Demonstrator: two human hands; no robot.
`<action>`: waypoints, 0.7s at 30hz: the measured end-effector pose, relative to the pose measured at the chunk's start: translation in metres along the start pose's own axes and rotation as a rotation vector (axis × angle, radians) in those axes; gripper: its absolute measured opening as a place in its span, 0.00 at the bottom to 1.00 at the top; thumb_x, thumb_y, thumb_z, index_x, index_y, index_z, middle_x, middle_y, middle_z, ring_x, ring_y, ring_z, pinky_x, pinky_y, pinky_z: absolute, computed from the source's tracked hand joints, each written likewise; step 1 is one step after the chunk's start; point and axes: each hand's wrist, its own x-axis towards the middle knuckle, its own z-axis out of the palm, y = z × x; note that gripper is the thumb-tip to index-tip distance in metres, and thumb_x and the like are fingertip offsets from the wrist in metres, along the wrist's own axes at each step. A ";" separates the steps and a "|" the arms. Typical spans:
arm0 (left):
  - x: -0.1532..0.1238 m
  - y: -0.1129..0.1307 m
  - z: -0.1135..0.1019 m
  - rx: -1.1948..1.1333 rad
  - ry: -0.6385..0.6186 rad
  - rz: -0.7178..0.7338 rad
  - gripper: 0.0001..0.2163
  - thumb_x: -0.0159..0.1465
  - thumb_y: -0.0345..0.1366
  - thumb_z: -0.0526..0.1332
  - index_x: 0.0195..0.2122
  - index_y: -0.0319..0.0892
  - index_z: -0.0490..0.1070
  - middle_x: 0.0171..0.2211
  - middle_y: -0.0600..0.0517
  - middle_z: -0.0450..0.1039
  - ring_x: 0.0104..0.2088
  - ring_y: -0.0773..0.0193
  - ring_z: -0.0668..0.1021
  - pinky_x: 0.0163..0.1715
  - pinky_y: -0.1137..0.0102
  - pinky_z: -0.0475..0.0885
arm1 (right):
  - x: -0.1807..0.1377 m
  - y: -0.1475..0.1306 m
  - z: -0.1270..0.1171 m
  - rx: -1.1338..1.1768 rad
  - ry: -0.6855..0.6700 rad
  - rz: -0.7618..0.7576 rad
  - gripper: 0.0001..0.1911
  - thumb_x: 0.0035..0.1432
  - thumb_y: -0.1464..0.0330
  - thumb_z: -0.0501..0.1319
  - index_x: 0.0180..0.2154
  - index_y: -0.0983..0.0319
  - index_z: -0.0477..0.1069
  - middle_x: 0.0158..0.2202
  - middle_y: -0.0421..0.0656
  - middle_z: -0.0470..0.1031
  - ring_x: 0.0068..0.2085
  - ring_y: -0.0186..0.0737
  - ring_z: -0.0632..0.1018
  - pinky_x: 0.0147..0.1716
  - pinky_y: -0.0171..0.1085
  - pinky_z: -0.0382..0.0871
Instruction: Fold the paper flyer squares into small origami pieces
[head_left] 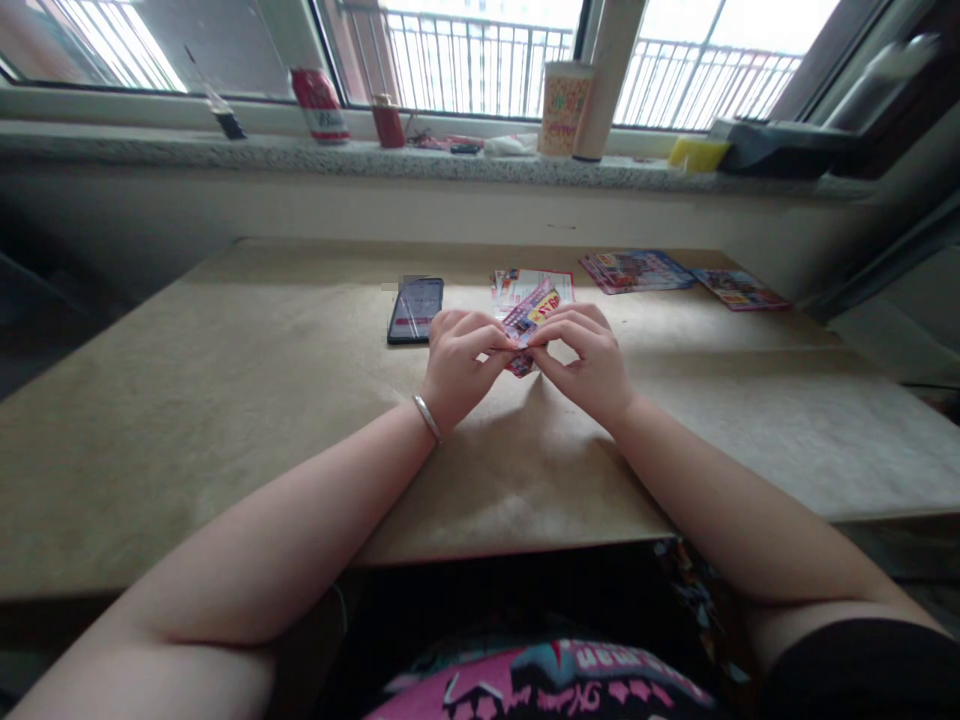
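Note:
A small colourful printed paper (534, 309), purple and red with yellow lettering, is pinched between both my hands over the table, and it looks folded or creased. My left hand (466, 362), with a silver bangle at the wrist, grips its left side between thumb and fingertips. From the right, my right hand (587, 358) pinches the same paper, its fingertips close to the left ones. Just behind lie white and red printed sheets (536, 285), partly covered by the held paper. A dark phone (416, 310) with its screen lit rests beyond my left hand.
Colourful leaflets (637, 270) are stacked at the back right, with another leaflet pile (739, 288) beside them. On the windowsill (450, 170) stand a red and white can (319, 105), a red bottle (387, 122), a patterned cup (564, 108) and a yellow sponge-like block (697, 154).

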 end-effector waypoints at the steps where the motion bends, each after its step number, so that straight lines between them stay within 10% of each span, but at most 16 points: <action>1: 0.000 0.000 0.000 -0.004 0.003 -0.002 0.06 0.62 0.36 0.66 0.27 0.47 0.75 0.31 0.56 0.77 0.37 0.63 0.75 0.46 0.62 0.62 | 0.000 0.000 0.000 -0.007 -0.005 0.008 0.02 0.57 0.69 0.65 0.31 0.56 0.75 0.33 0.40 0.79 0.41 0.42 0.76 0.47 0.45 0.69; 21: 0.000 -0.004 -0.002 0.021 -0.032 -0.080 0.05 0.61 0.35 0.65 0.27 0.47 0.75 0.32 0.56 0.76 0.38 0.62 0.73 0.48 0.61 0.61 | -0.005 0.010 -0.002 -0.166 -0.038 0.055 0.03 0.58 0.66 0.63 0.31 0.56 0.75 0.35 0.42 0.74 0.41 0.44 0.73 0.44 0.46 0.67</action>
